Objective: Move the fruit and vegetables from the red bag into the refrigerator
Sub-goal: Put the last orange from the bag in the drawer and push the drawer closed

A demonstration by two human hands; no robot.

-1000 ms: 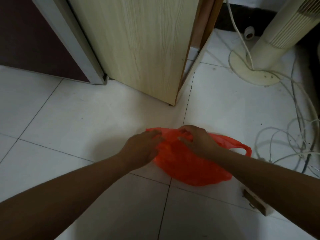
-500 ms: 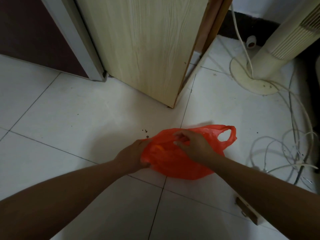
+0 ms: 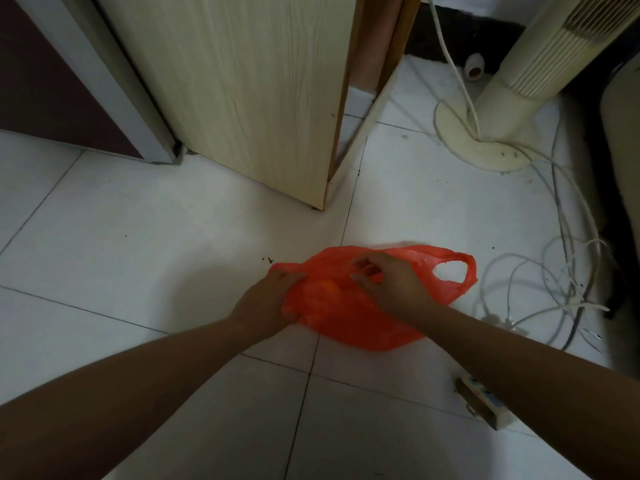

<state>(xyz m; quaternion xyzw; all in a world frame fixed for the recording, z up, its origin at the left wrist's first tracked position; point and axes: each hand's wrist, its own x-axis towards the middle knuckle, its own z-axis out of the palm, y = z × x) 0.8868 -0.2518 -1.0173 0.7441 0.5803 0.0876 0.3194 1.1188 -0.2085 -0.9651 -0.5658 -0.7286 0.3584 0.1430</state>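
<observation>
Two bare forearms are stretched forward and down over a white tiled floor (image 3: 138, 237), so the view is basically straight down at it. A small power strip (image 3: 479, 403) is lying on the tiles just under the right forearm. A bit further out, the red bag (image 3: 346, 320) is sat on the floor, right over a grout line, with one loop handle (image 3: 460, 271) flopped out to the right. The left hand (image 3: 266, 303) is closed on the bag's left edge, plastic bunched up in the grip. The right hand (image 3: 391, 285) is laid on top near the mouth, fingers curled and pinching the thin film. Something orange can just be made out through the plastic, can't tell what exactly. To the right, a tangle of white cables (image 3: 554, 289) is spread out. Beyond the bag, a pale wood-grain cabinet (image 3: 259, 98) is stood on the floor, a tower fan base (image 3: 481, 147) further right, and a dark panel with a grey frame (image 3: 114, 81) at far left.
</observation>
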